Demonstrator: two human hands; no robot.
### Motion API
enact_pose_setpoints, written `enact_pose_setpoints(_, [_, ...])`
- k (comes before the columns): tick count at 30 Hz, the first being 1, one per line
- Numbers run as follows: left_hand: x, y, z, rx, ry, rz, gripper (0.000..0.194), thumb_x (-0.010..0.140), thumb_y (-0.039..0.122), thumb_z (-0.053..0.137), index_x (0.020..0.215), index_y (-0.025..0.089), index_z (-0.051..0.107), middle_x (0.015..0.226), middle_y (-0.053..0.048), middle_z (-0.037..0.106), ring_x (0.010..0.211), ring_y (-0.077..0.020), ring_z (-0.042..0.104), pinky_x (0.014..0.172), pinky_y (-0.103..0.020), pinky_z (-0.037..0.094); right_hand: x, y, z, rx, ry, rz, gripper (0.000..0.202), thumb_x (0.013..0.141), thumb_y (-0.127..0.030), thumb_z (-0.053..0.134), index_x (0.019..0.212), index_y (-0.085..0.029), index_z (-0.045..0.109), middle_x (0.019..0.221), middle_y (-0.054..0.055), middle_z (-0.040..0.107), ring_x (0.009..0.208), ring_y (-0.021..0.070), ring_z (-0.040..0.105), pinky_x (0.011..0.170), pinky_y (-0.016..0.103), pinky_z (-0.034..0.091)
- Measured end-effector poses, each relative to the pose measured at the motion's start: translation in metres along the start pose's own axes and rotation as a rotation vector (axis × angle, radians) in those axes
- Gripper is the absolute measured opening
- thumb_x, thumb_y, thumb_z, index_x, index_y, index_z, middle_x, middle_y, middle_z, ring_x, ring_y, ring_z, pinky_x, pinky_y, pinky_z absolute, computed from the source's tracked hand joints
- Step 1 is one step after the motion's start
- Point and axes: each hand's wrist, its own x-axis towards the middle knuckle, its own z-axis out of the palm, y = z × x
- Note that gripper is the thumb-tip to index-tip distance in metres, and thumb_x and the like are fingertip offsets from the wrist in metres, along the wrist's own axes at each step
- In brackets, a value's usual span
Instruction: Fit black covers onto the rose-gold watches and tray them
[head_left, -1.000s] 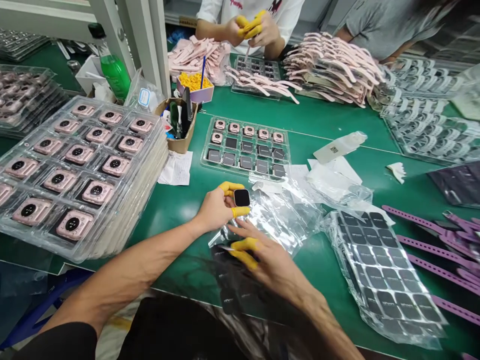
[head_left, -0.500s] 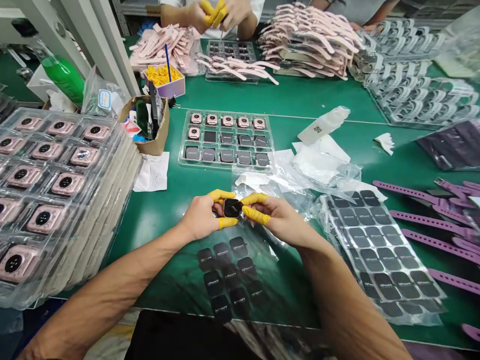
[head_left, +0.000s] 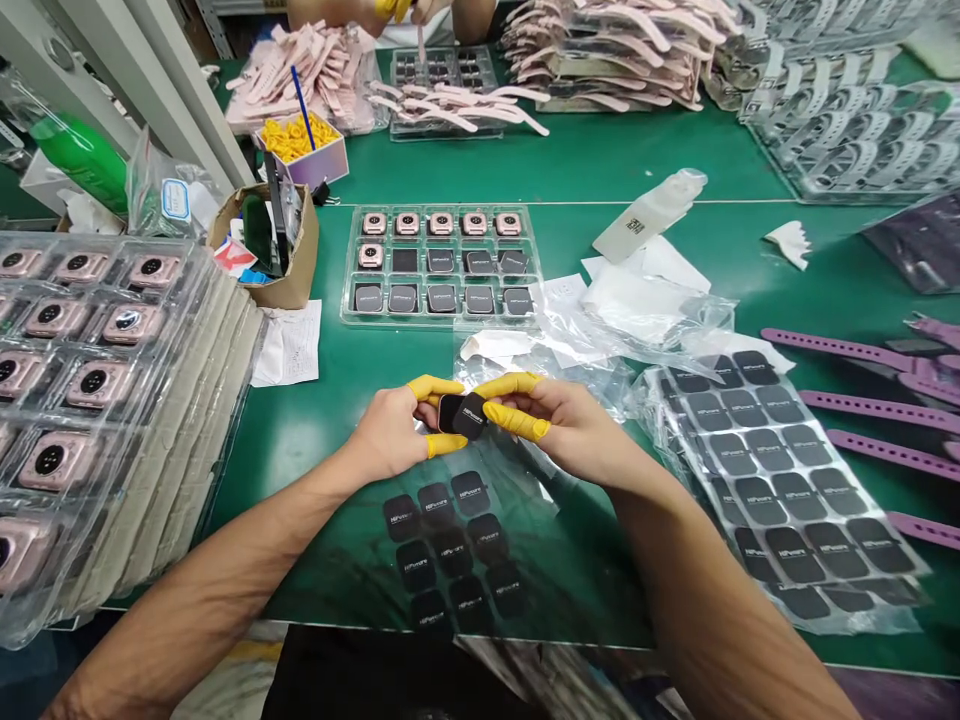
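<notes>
My left hand (head_left: 386, 430), with yellow finger cots, grips a smartwatch body (head_left: 448, 412) by its edges, its dark screen facing up. My right hand (head_left: 562, 420) pinches a black square screen film (head_left: 469, 416) with white lettering, which partly covers the watch screen and sits turned against it. I cannot tell whether the two are stuck together. Below my hands lies a clear sheet with several more black films (head_left: 452, 552). Beyond them stands a clear tray (head_left: 442, 326) of watch bodies, some back side up in pink, others showing dark fronts; one compartment looks dark and bare.
A stack of clear trays (head_left: 180, 400) with pink watch bodies rises at left. Film sheets (head_left: 799, 495) and purple straps (head_left: 889, 455) lie at right. A white bottle (head_left: 649, 215), crumpled plastic (head_left: 652, 320) and a cardboard box (head_left: 296, 260) stand farther back. A co-worker's hands (head_left: 409, 10) show at the top.
The black film in my right hand has shifted and turned, now showing its lettering and overlapping the right part of the watch. The whole view has shifted slightly.
</notes>
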Motion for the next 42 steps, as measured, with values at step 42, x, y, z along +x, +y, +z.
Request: enact_pose_setpoints(42, [0.001,0.005,-0.003,0.136,-0.081,-0.013,0.049,0.068,0.028,0.08,0.115,0.02,0.067,0.073,0.004,0.063,0.068,-0.0127,0.057,0.067,-0.024,0.043,0.007,0.012,0.009,-0.053,0.02,-0.011,0.023,0.082,-0.042,0.066,0.092,-0.021,0.068,0.098,0.005,0.069,0.093,0.0217,0.063,0.089,0.04,0.051])
